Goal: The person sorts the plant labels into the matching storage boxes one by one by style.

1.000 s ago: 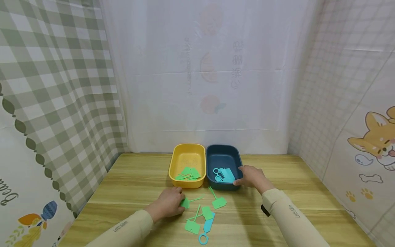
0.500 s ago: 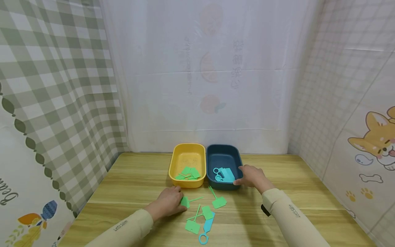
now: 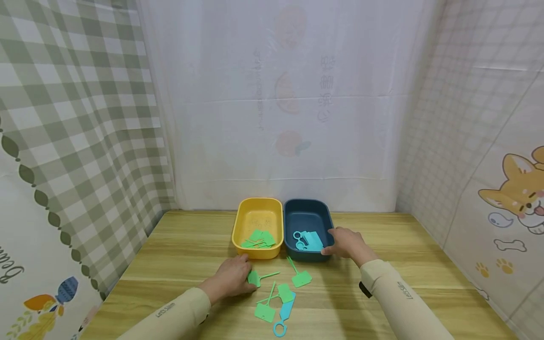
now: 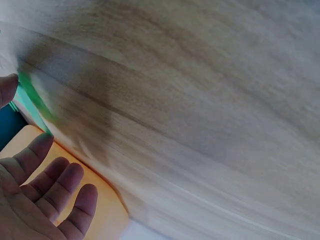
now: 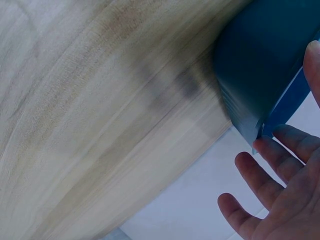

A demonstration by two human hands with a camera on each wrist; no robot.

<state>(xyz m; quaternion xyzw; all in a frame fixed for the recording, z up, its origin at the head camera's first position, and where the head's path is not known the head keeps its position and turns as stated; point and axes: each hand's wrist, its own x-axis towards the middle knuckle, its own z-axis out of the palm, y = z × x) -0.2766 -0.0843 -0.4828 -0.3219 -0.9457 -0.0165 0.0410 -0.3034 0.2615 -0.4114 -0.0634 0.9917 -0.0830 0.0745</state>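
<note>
My left hand is low over the wooden table, with thumb and index finger at opposite edges of a flat green tag with a thin stem. In the left wrist view they pinch this green tag; the other fingers are loosely bent. My right hand rests at the near right corner of a dark blue bin. In the right wrist view its relaxed fingers reach the rim of the blue bin, thumb on the other side. Several light-blue tags lie inside that bin.
A yellow bin with several green tags stands left of the blue one. Before the bins lie loose green tags and a light-blue tag with a ring end. Curtains close off the back and both sides.
My left hand has shifted slightly to the left, and the green tag at its fingers has turned a little. The right hand has stayed at the blue bin.
</note>
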